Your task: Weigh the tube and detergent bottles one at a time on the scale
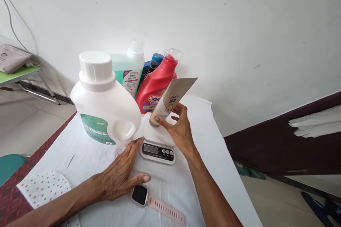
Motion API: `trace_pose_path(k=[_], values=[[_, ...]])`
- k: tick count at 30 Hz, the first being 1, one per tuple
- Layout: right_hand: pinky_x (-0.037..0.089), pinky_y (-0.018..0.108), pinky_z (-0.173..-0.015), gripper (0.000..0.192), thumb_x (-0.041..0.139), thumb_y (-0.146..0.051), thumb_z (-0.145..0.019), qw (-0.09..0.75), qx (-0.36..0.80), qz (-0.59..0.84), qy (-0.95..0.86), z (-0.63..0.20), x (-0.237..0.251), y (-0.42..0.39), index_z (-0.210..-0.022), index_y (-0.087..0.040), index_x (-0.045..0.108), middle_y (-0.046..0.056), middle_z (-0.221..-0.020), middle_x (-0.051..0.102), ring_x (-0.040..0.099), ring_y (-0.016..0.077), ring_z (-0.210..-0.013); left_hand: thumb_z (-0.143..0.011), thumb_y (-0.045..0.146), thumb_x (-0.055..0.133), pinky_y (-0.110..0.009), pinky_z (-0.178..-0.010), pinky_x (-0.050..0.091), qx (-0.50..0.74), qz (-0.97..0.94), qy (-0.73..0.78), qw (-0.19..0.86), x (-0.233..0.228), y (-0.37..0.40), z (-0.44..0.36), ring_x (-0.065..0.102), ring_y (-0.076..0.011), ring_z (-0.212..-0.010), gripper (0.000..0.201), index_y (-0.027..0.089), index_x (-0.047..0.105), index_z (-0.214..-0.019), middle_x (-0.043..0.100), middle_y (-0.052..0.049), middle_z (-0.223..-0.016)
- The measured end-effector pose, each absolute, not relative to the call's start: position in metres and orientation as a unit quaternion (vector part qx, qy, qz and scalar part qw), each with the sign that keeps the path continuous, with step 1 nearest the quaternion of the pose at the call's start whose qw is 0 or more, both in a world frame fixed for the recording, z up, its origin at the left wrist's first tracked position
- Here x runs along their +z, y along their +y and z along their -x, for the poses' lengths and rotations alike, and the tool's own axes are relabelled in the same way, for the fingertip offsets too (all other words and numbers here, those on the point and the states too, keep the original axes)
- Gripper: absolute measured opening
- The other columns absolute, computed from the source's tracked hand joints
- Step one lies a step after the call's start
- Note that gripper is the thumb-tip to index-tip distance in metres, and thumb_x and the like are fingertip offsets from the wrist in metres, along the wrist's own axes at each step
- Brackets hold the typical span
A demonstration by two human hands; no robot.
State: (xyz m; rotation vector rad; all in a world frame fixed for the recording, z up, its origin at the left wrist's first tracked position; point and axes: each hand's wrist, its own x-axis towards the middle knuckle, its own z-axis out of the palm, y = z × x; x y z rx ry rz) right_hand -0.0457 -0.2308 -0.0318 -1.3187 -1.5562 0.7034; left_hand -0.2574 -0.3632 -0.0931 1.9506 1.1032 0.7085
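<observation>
My right hand (181, 129) grips a beige squeeze tube (170, 101) between thumb and fingers. The tube leans to the right, its cap end down at the white platform of a digital kitchen scale (157, 153); whether it bears on the platform I cannot tell. My left hand (119, 172) lies flat on the white cloth, fingers stretched out, with the fingertips at the scale's left edge. Just below its thumb rests a smartwatch (140, 195) with a pink strap. The scale's display looks blank.
A big white jug (101, 95) with a green label stands left of the scale. Behind are a green-liquid bottle (130, 74), a red detergent bottle (157, 85) and a blue-capped bottle (157, 57), close to the wall. Dotted fabric (46, 186) lies at the left.
</observation>
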Motion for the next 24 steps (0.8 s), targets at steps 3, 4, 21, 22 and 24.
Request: trace_pose_path(k=[3,4,21,22,24], values=[[0.055,0.051,-0.096,0.082,0.092,-0.058,-0.062,0.471,0.273,0.552,-0.632,0.054,-0.032,-0.227,-0.126,-0.026,0.050,0.011,-0.129,0.068,0.065,0.0322,-0.117,-0.105,0.055,0.048,-0.062,-0.131,0.023,0.253,-0.746,0.429,0.441,-0.084,-0.360,0.261,0.020,-0.0363,-0.162,0.085,0.023,0.005,-0.170,0.018,-0.016,-0.175],[0.056,0.050,-0.092,0.078,0.091,-0.058,-0.063,0.471,0.264,0.558,-0.631,0.056,-0.032,-0.226,-0.121,-0.026,0.051,0.010,-0.123,0.070,0.067,0.0317,-0.110,-0.105,0.055,0.049,-0.062,-0.131,0.021,0.250,-0.741,0.429,0.453,-0.082,-0.359,0.262,0.018,-0.0362,-0.162,0.086,0.023,0.003,-0.170,0.015,-0.016,-0.176],[0.056,0.043,-0.079,0.062,0.090,-0.053,-0.058,0.496,0.125,0.643,-0.570,-0.010,-0.017,-0.161,-0.100,-0.024,0.055,0.005,-0.100,0.072,0.069,0.0282,-0.090,-0.100,0.069,0.046,-0.055,-0.126,0.035,0.157,-0.584,0.480,0.636,-0.068,-0.363,0.311,0.045,-0.0336,-0.150,0.067,0.037,0.045,-0.158,0.048,-0.006,-0.163],[0.055,0.043,-0.081,0.059,0.090,-0.051,-0.059,0.489,0.115,0.657,-0.562,-0.014,-0.017,-0.146,-0.098,-0.025,0.053,0.004,-0.099,0.071,0.068,0.0278,-0.091,-0.100,0.069,0.046,-0.054,-0.126,0.036,0.154,-0.580,0.472,0.646,-0.070,-0.363,0.310,0.046,-0.0332,-0.149,0.065,0.036,0.047,-0.157,0.049,-0.005,-0.162],[0.052,0.042,-0.084,0.056,0.089,-0.048,-0.060,0.478,0.103,0.686,-0.538,-0.016,-0.021,-0.116,-0.094,-0.026,0.050,0.003,-0.097,0.069,0.066,0.0275,-0.092,-0.100,0.068,0.047,-0.052,-0.126,0.036,0.145,-0.583,0.455,0.658,-0.070,-0.363,0.306,0.045,-0.0330,-0.149,0.063,0.037,0.049,-0.155,0.049,-0.005,-0.162]])
